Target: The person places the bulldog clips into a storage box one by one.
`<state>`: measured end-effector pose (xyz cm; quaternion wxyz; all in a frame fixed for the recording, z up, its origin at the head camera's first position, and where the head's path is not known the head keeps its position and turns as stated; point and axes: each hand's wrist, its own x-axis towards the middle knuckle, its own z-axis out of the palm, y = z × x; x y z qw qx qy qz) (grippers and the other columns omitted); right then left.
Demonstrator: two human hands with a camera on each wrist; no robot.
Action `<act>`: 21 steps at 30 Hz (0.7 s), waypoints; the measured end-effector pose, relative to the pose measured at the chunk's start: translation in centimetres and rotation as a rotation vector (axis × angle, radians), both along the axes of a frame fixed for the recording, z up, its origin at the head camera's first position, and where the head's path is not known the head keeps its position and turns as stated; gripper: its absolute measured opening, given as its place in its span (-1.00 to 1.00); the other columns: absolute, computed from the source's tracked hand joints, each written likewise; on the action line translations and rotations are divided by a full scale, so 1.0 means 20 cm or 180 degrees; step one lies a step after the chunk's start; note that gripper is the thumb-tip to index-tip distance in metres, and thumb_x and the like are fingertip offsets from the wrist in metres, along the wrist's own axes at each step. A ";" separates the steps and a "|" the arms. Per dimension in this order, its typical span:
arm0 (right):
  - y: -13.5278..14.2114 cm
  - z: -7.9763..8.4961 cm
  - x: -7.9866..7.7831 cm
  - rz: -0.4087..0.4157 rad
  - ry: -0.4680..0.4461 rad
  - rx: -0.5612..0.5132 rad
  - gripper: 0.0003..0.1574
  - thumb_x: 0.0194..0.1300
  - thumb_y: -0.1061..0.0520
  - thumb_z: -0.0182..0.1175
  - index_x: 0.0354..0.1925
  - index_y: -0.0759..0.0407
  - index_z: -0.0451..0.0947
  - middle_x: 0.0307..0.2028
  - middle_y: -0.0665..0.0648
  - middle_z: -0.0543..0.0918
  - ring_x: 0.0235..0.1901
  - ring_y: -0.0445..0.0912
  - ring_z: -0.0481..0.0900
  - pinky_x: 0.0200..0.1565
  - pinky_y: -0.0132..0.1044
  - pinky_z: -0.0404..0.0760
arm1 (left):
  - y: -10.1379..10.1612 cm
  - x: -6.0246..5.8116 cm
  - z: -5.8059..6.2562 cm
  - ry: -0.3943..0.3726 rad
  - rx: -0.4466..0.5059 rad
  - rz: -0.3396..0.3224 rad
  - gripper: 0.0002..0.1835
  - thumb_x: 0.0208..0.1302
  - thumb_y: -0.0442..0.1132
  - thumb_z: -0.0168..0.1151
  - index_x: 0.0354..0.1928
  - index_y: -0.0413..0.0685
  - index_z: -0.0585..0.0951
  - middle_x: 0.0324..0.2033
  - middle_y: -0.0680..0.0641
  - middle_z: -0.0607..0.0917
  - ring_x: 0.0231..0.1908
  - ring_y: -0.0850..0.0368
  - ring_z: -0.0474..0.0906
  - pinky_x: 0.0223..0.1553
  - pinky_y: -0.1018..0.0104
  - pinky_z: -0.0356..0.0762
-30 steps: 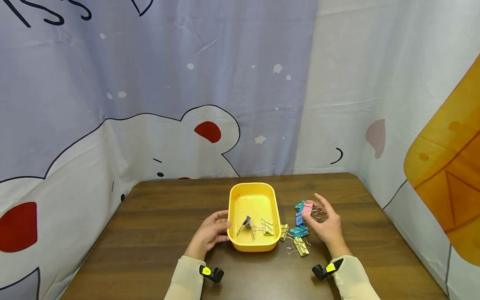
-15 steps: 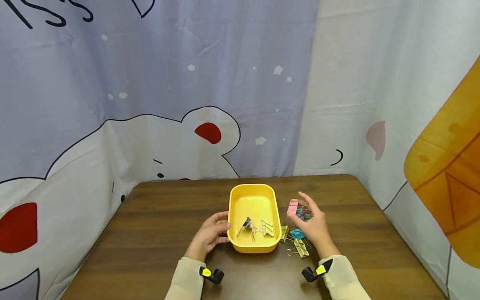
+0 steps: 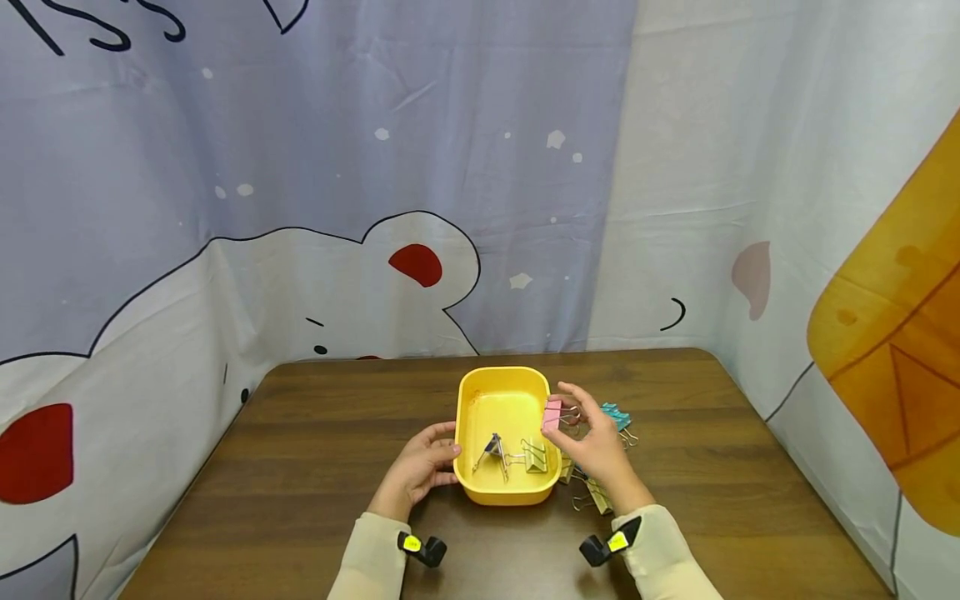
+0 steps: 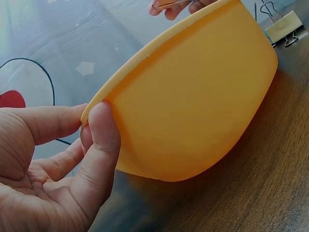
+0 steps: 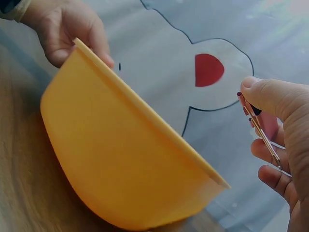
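A yellow plastic tub (image 3: 501, 398) sits mid-table, its near wall filling much of both wrist views. My left hand (image 3: 420, 468) holds its left side, thumb and fingers pinching the rim (image 4: 145, 55). Between thumb and fingertips, my right hand (image 3: 597, 447) pinches a pink binder clip (image 3: 551, 415) at the tub's right rim; its metal handles point back toward the palm. Inside the tub lie a pale yellow binder clip (image 3: 535, 458) and a dark blue one (image 3: 492, 446) with its handles spread.
Right of the tub, partly behind my right hand, are a teal binder clip (image 3: 617, 417) and a yellow one (image 3: 599, 497). Another yellow clip (image 3: 567, 468) lies against the tub's right wall. Beyond the wooden table (image 3: 337, 417) hangs a printed curtain (image 3: 315, 167).
My right hand has lifted the pink binder clip off the pile and carried it left to the tub's rim. The left hand and tub have stayed put.
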<state>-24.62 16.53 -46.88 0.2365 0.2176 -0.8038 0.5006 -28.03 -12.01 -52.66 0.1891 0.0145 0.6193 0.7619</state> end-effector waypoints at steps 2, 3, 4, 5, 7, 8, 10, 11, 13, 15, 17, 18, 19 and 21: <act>-0.02 0.00 0.00 0.0070 -0.0001 -0.0004 -0.16 -0.06 0.28 0.41 0.20 0.18 0.30 -0.08 0.27 0.58 -0.30 0.16 0.52 -0.28 0.02 0.52 | 0.00 0.00 0.00 0.0007 -0.0017 -0.0001 -0.41 0.24 -0.38 0.11 0.30 -0.20 0.18 0.01 -0.42 0.41 -0.38 0.05 0.56 -0.46 0.23 0.62; -0.03 0.00 0.00 0.0101 -0.0007 -0.0002 -0.16 -0.06 0.28 0.41 0.19 0.18 0.30 -0.09 0.26 0.59 -0.30 0.16 0.52 -0.28 0.02 0.51 | 0.00 0.00 0.00 0.0005 -0.0022 0.0000 -0.41 0.24 -0.38 0.11 0.30 -0.20 0.18 0.01 -0.41 0.41 -0.37 0.04 0.56 -0.46 0.22 0.62; -0.04 0.00 0.00 0.0132 0.0006 0.0004 -0.16 -0.07 0.28 0.41 0.19 0.19 0.30 -0.09 0.26 0.59 -0.29 0.16 0.53 -0.29 0.03 0.51 | 0.00 0.00 0.00 -0.0007 -0.0020 0.0002 -0.41 0.24 -0.38 0.11 0.30 -0.20 0.19 0.01 -0.41 0.41 -0.37 0.04 0.56 -0.45 0.22 0.62; -0.05 0.00 0.00 0.0139 0.0009 0.0019 -0.16 -0.07 0.28 0.41 0.19 0.19 0.30 -0.10 0.26 0.59 -0.29 0.14 0.52 -0.29 0.03 0.51 | 0.00 0.00 0.00 -0.0010 -0.0022 0.0001 -0.42 0.25 -0.38 0.11 0.30 -0.20 0.19 0.01 -0.41 0.41 -0.37 0.04 0.56 -0.44 0.21 0.62; -0.07 0.00 0.00 0.0149 -0.0009 0.0040 -0.16 -0.07 0.28 0.41 0.18 0.18 0.30 -0.10 0.26 0.60 -0.26 0.15 0.52 -0.28 0.04 0.50 | 0.00 0.00 0.00 -0.0005 -0.0021 0.0001 -0.42 0.25 -0.38 0.10 0.30 -0.20 0.19 0.01 -0.42 0.41 -0.37 0.05 0.56 -0.44 0.21 0.62; -0.08 0.00 0.00 0.0151 -0.0013 0.0049 -0.16 -0.08 0.27 0.42 0.18 0.18 0.30 -0.10 0.26 0.60 -0.24 0.14 0.52 -0.28 0.04 0.50 | 0.00 0.00 0.00 -0.0005 -0.0014 0.0004 -0.42 0.25 -0.39 0.09 0.30 -0.19 0.19 0.02 -0.42 0.40 -0.37 0.05 0.56 -0.44 0.21 0.62; -0.09 0.01 0.01 0.0168 -0.0041 0.0046 -0.16 -0.07 0.28 0.41 0.18 0.16 0.30 -0.09 0.26 0.60 -0.19 0.14 0.53 -0.26 0.05 0.50 | 0.00 0.00 0.00 0.0006 -0.0005 0.0008 -0.43 0.25 -0.40 0.09 0.30 -0.19 0.19 0.02 -0.42 0.40 -0.38 0.06 0.55 -0.45 0.22 0.62; -0.10 0.01 0.01 0.0170 -0.0056 0.0052 -0.16 -0.07 0.27 0.42 0.18 0.16 0.30 -0.09 0.25 0.60 -0.18 0.13 0.53 -0.25 0.04 0.50 | 0.00 0.00 0.00 0.0010 0.0001 0.0011 -0.43 0.25 -0.40 0.09 0.29 -0.19 0.20 0.01 -0.43 0.40 -0.38 0.06 0.55 -0.45 0.22 0.62; -0.10 0.01 0.00 0.0215 -0.0044 0.0053 -0.17 -0.07 0.27 0.41 0.18 0.16 0.30 -0.10 0.25 0.60 -0.15 0.12 0.54 -0.25 0.04 0.49 | 0.00 -0.01 -0.01 0.0013 0.0014 0.0015 -0.43 0.24 -0.41 0.09 0.29 -0.19 0.20 0.01 -0.43 0.40 -0.39 0.06 0.55 -0.47 0.24 0.62; -0.11 0.00 0.00 0.0263 -0.0023 0.0054 -0.17 -0.07 0.27 0.41 0.18 0.17 0.30 -0.11 0.25 0.60 -0.15 0.10 0.54 -0.25 0.03 0.49 | 0.00 -0.01 -0.01 0.0013 0.0012 0.0022 -0.43 0.24 -0.41 0.10 0.29 -0.19 0.20 0.00 -0.43 0.40 -0.39 0.06 0.55 -0.48 0.24 0.62; -0.12 0.00 0.00 0.0285 0.0022 0.0060 -0.17 -0.08 0.27 0.42 0.17 0.17 0.30 -0.12 0.25 0.61 -0.17 0.09 0.55 -0.26 0.04 0.48 | 0.00 -0.01 -0.01 0.0012 0.0021 0.0026 -0.43 0.24 -0.41 0.09 0.29 -0.19 0.21 0.00 -0.42 0.41 -0.39 0.06 0.55 -0.48 0.24 0.62; -0.13 0.00 0.00 0.0296 0.0037 0.0060 -0.17 -0.08 0.28 0.42 0.17 0.18 0.31 -0.12 0.24 0.61 -0.18 0.09 0.56 -0.26 0.04 0.48 | 0.00 -0.01 -0.01 0.0016 0.0018 0.0027 -0.43 0.24 -0.41 0.09 0.29 -0.19 0.21 -0.01 -0.42 0.41 -0.39 0.06 0.55 -0.49 0.24 0.62; -0.13 0.00 0.00 0.0305 0.0051 0.0062 -0.17 -0.08 0.28 0.42 0.17 0.18 0.31 -0.13 0.24 0.61 -0.18 0.08 0.56 -0.27 0.04 0.48 | 0.00 -0.01 -0.01 0.0022 0.0019 0.0028 -0.43 0.24 -0.41 0.09 0.29 -0.19 0.21 -0.01 -0.42 0.41 -0.39 0.06 0.55 -0.49 0.24 0.62; -0.15 0.00 0.00 0.0323 0.0064 0.0069 -0.17 -0.09 0.28 0.42 0.17 0.17 0.31 -0.12 0.23 0.61 -0.18 0.08 0.56 -0.25 0.04 0.48 | 0.00 -0.01 -0.01 0.0023 0.0025 0.0032 -0.44 0.24 -0.42 0.09 0.28 -0.19 0.21 -0.01 -0.41 0.42 -0.39 0.06 0.55 -0.49 0.25 0.61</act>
